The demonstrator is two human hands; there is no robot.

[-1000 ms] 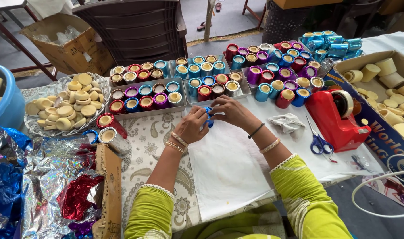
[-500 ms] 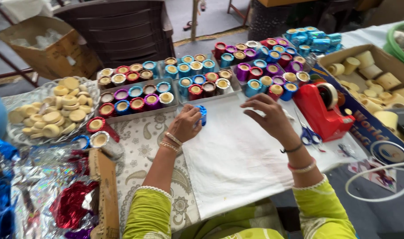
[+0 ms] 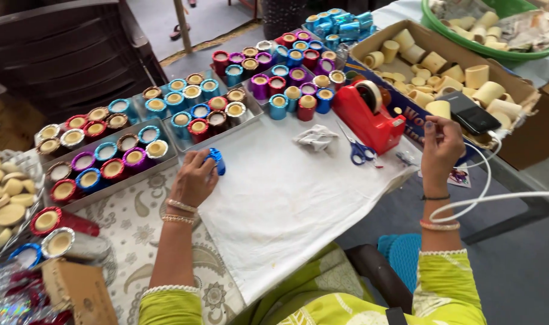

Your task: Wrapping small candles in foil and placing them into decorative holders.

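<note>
Left hand [image 3: 194, 178] gripped a blue foil cup [image 3: 217, 160] on the white sheet [image 3: 286, 204], just in front of the trays [image 3: 166, 157]. Right hand [image 3: 441, 147] was raised beside the red tape dispenser [image 3: 371, 114], fingertips pinched together near the box [image 3: 515, 129]; contents too small to tell.

Your left hand [image 3: 196, 179] grips a small blue foil-wrapped cup [image 3: 217, 161], tipped on its side. It sits on the white cloth [image 3: 286, 198], just before the steel tray [image 3: 166, 161].

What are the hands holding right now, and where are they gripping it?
The left hand grips a small blue foil-wrapped cup by its side. The right hand holds nothing.
</note>
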